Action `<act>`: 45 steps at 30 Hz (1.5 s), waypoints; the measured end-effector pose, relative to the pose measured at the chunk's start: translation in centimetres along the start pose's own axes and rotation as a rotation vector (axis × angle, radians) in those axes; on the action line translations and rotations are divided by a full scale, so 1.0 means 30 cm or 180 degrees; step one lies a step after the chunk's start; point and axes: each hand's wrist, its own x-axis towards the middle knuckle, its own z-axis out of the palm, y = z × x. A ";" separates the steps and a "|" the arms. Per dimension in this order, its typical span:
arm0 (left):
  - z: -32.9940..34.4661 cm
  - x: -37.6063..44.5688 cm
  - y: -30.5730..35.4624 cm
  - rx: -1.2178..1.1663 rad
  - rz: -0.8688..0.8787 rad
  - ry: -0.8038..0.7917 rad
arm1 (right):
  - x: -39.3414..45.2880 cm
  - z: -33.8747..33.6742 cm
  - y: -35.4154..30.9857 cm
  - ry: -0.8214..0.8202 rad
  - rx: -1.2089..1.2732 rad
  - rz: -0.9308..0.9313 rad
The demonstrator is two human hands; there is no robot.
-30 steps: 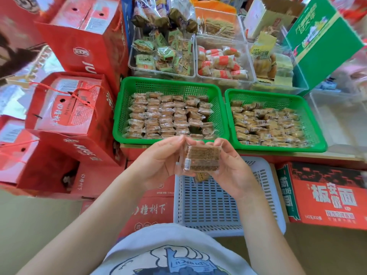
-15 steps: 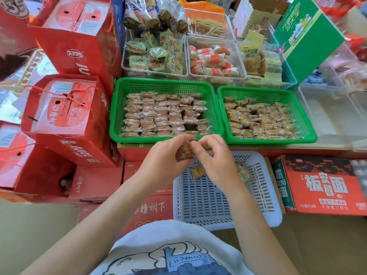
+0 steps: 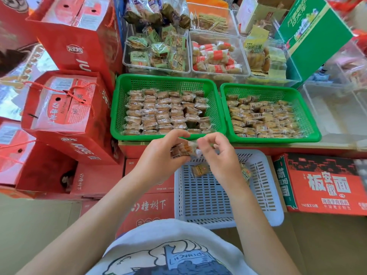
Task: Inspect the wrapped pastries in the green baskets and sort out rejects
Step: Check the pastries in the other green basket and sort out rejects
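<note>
Two green baskets stand side by side on a shelf: the left basket (image 3: 119, 108) holds neat rows of wrapped pastries (image 3: 164, 112), the right basket (image 3: 309, 116) a looser heap. In front of them I hold one wrapped pastry (image 3: 182, 150) between both hands. My left hand (image 3: 160, 155) grips its body; my right hand (image 3: 218, 153) pinches the wrapper's right end. Below my hands sits a white slatted basket (image 3: 208, 199) with a pastry (image 3: 199, 170) lying in it and another (image 3: 245, 173) beside my right wrist.
Red gift boxes (image 3: 65, 108) are stacked at the left. Clear tubs of other snacks (image 3: 156, 52) sit behind the green baskets, with a green carton (image 3: 311, 36) at the back right. A red noodle carton (image 3: 325, 183) stands right of the white basket.
The pastry, held up flat facing me a second ago, has been lowered and turned edge-on; my right fingers have shifted to its wrapper end. The view has tilted slightly.
</note>
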 end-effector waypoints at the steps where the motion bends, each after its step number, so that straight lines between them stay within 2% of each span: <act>1: 0.008 0.004 0.001 0.0083 0.0011 -0.0008 | 0.001 0.006 0.004 -0.0037 -0.0327 -0.0188; 4: 0.029 0.014 0.011 0.0223 0.0074 0.0000 | 0.007 0.030 0.028 0.0262 -0.1036 -0.0650; 9: 0.034 0.028 0.013 0.0331 0.0135 0.0154 | 0.017 0.020 0.054 0.0590 -0.1012 -0.0742; 20: 0.045 0.036 -0.001 0.0036 0.0087 0.0134 | 0.044 0.010 0.050 0.0146 -0.0257 -0.0256; 22: 0.043 0.041 -0.002 -0.0198 -0.0068 0.0100 | 0.048 -0.005 0.060 -0.0016 -0.0242 -0.0279; 26: 0.048 0.070 -0.012 -0.1057 -0.0603 -0.0102 | 0.075 -0.076 0.102 -0.0989 -0.0214 0.0277; 28: 0.085 0.102 -0.041 -0.1355 -0.0889 -0.0266 | 0.096 -0.093 0.163 -0.0928 0.0024 0.0619; 30: 0.143 0.133 -0.096 -0.1058 -0.1121 -0.0460 | 0.117 -0.090 0.245 -0.0404 0.0352 0.1009; 32: 0.203 0.150 -0.171 -0.0283 -0.1231 -0.0556 | 0.142 -0.075 0.342 -0.0074 0.0248 0.1462; 35: 0.266 0.163 -0.269 0.1267 -0.0993 -0.0467 | 0.191 -0.040 0.499 -0.0160 -0.0222 0.2248; 38: 0.318 0.177 -0.353 0.2197 -0.0877 -0.0793 | 0.245 0.022 0.626 -0.0293 -0.0337 0.2757; 41: 0.352 0.175 -0.407 0.2536 -0.0850 -0.0849 | 0.299 0.087 0.730 0.0026 -0.0064 0.2953; 45: 0.365 0.175 -0.425 0.2586 -0.0854 -0.0777 | 0.330 0.109 0.800 -0.0143 -0.0520 0.2818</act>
